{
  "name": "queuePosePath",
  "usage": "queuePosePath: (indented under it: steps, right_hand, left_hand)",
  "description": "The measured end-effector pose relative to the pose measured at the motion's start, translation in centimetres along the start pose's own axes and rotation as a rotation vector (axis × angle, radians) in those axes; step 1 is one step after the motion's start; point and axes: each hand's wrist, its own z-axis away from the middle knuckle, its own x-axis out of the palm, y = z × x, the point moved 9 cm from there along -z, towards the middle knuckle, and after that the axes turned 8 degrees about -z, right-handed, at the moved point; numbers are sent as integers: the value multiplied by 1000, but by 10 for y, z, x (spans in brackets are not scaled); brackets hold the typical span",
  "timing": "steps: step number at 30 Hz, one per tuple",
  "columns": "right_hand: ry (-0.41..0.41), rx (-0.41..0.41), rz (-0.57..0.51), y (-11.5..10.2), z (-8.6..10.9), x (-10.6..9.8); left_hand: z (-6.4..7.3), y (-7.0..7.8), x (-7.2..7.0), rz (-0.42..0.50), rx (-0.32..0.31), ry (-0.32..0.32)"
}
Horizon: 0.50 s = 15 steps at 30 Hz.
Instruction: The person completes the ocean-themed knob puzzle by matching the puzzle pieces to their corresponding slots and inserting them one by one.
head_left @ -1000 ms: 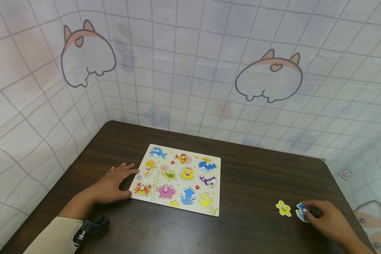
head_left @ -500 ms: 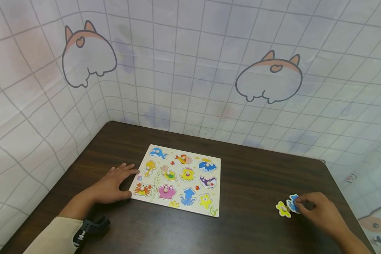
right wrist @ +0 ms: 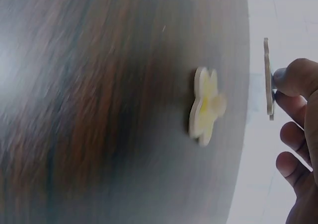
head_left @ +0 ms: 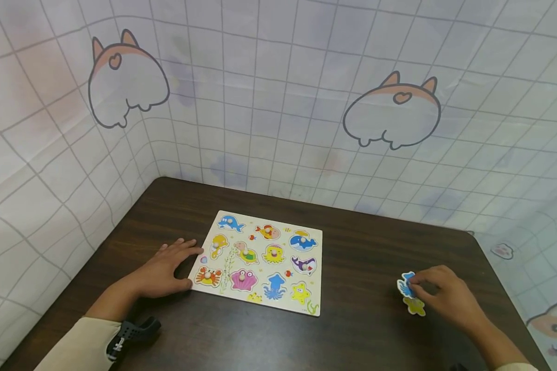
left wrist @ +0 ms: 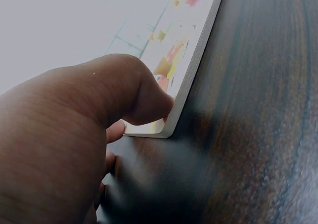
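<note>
My right hand point(head_left: 447, 294) pinches the knob of a blue squid puzzle piece point(head_left: 405, 286) between thumb and fingertips. In the right wrist view that piece point(right wrist: 269, 80) is seen edge-on, raised above the table. Below it a yellow starfish piece point(head_left: 415, 306) lies on the table, partly covered in the head view. At the left, my left hand point(head_left: 164, 270) rests with fingers spread at the edge of the peg puzzle board point(head_left: 260, 269). The left wrist view has the thumb point(left wrist: 151, 102) on the board's corner. Squid point(head_left: 275, 286) and starfish point(head_left: 300, 293) pictures show on the board without knobs.
Knobbed sea-animal pieces, including a crab point(head_left: 208, 276) and a pink shell point(head_left: 243, 280), sit in the board. The dark wooden table point(head_left: 362, 257) runs back to a white grid-patterned curtain point(head_left: 301, 103). A black strap point(head_left: 134, 335) is around the left wrist.
The right hand has lifted the squid piece and carried it leftward, from right of the starfish piece to over it. The left hand and the board have stayed put.
</note>
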Motion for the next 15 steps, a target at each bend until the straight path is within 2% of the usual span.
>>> queuePosePath:
  steps: [15]
  right_hand:
    - [-43,-111,-57,-42,-27,20]
  left_hand:
    - [-1,1,-1,1,3,5]
